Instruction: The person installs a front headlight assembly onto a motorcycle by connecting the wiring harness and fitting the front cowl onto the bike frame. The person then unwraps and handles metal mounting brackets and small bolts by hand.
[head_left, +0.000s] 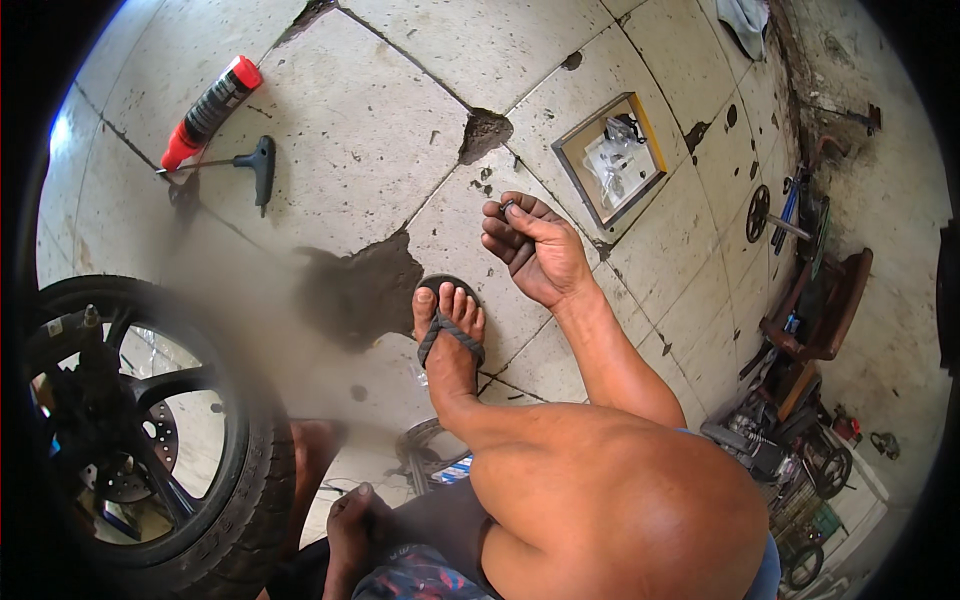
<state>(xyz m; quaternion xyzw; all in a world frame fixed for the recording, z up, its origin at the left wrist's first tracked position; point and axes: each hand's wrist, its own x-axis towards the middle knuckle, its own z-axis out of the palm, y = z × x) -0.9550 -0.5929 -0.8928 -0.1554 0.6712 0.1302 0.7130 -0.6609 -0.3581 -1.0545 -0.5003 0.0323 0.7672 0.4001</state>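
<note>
My right hand [540,250] is raised over the tiled floor, palm up. Its thumb and index finger pinch a small dark round piece [509,207], too small to name; the other fingers curl loosely. At the lower edge, beside patterned cloth, is what looks like my left hand [352,520], in shadow. Its fingers are unclear, and I cannot make out anything in it. A black spoked wheel [265,490] with a tyre and brake disc stands at the lower left. My sandalled foot [450,335] rests just below my right hand.
A shallow rectangular tray [572,172] with plastic bags of small parts lies beyond my right hand. A red-and-black bottle [213,112] and a T-handle tool [263,172] lie far left. Metal parts and a brown chair-like piece [840,305] line the right. A blur veils the left middle.
</note>
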